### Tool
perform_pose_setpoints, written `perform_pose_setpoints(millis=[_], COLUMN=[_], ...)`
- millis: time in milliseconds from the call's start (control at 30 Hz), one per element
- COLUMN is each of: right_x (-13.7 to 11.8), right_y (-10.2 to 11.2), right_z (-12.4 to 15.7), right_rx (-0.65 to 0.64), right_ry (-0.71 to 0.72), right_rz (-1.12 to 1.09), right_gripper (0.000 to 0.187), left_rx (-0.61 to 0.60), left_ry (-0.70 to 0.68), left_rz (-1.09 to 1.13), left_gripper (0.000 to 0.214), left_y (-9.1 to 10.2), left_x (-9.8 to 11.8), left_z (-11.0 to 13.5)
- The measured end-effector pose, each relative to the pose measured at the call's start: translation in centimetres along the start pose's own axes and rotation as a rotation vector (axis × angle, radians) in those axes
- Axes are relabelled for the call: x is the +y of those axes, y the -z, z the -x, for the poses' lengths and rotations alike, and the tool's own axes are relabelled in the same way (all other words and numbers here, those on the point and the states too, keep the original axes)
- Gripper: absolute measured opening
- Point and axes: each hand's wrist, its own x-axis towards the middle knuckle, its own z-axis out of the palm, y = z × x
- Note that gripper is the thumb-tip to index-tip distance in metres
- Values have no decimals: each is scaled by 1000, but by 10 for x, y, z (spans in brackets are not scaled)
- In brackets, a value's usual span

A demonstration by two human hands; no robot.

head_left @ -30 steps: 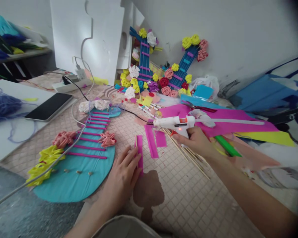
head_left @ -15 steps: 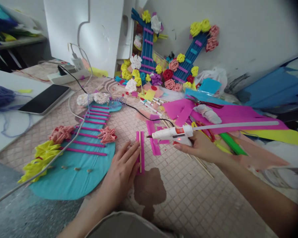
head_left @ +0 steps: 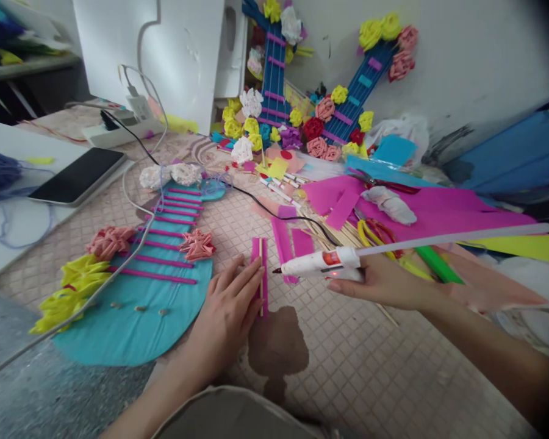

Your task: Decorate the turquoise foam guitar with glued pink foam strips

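Observation:
My left hand (head_left: 229, 299) lies with fingers stretched over a thin wooden stick (head_left: 261, 250), its fingertips pressing the stick onto a narrow magenta paper strip (head_left: 265, 286). My right hand (head_left: 375, 280) is closed round a white hot glue gun (head_left: 324, 262) with a long glue stick out of its back. The dark nozzle points left, just right of the strip and apart from it. Left of my hands lies a turquoise guitar-shaped cutout (head_left: 150, 323) with magenta bars (head_left: 160, 274) across its neck and pink, yellow and white paper flowers (head_left: 199, 245).
More magenta strips (head_left: 281, 241) and loose wooden sticks (head_left: 348, 231) lie beyond the glue gun. A black cord (head_left: 274, 213) and a white cable (head_left: 132, 259) cross the table. A phone (head_left: 77, 177), scissors (head_left: 384, 183) and two blue flowered guitars (head_left: 357, 91) are farther off.
The glue gun has tilted and moved slightly down and right in the view, its nozzle lower beside the strip. My left hand stays on the stick. The whole view has shifted a little.

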Motion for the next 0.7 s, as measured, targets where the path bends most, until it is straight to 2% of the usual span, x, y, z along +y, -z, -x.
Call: perform_pose_setpoints(millis=[100, 300, 567, 700], right_x=[-10, -24, -25, -26], right_y=[1, 0, -3, -6], right_z=[2, 1, 2, 1], right_rx=[-45, -84, -93, -123], right_ry=[35, 181, 282, 334], right_rz=[20, -120, 24, 31], right_gripper=[31, 19, 13, 20], left_rx=[-3, 4, 0, 10], left_ry=[-1, 1, -1, -13], left_rz=[2, 28, 1, -7], left_gripper=[43, 41, 42, 41], left_y=[0, 0, -1, -1], left_x=[-1, -1, -1, 0], left_z=[2, 0, 1, 1])
